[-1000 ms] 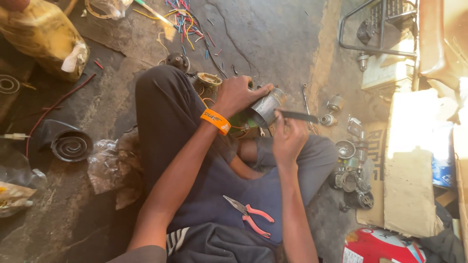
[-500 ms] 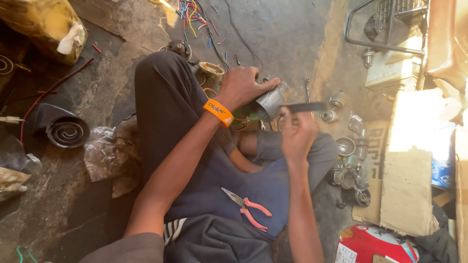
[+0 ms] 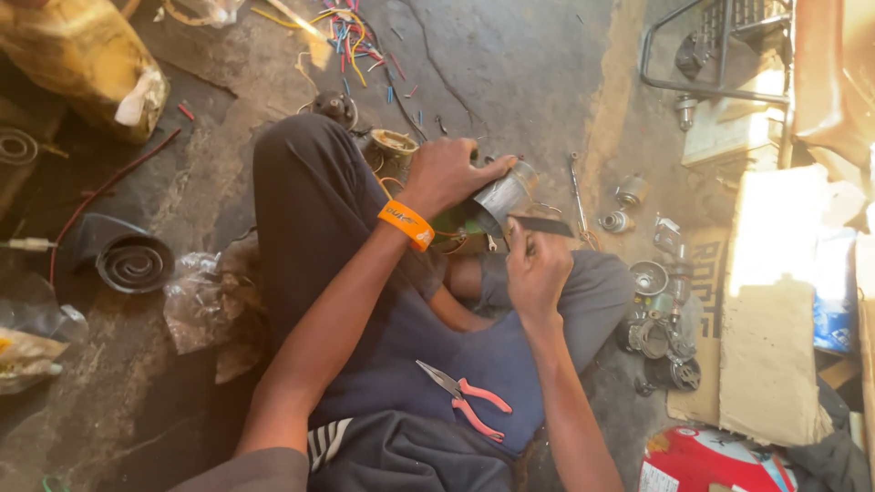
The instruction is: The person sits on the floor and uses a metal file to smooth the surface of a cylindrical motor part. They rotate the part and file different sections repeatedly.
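Compared with a second ago, little has changed in the grip. The metal cylinder (image 3: 504, 193) is kept in front of the knees, above the floor (image 3: 510, 64), and is clasped from above by the left hand (image 3: 453, 173), whose fingers are closed around its body. The thin dark blade (image 3: 544, 225) has been kept at the cylinder's open end by the right hand (image 3: 538, 269), which is curled shut on its near end. Over the last second the blade's tip has been drawn slightly nearer the rim, and the view has been shifted a little lower and to the right. The work at the cylinder's mouth is judged to be continuing rather than finished, since neither thing has been set down.

Much is hidden. The inside of the cylinder cannot be seen, and whether the blade touches the rim or is slipped inside cannot be told. A green part under the left palm is mostly covered. The blade's kind cannot be made out. The pliers (image 3: 465, 401), with pink handles, are left lying on the lap. The small metal parts (image 3: 661, 314) beside the right leg are washed out by sunlight.
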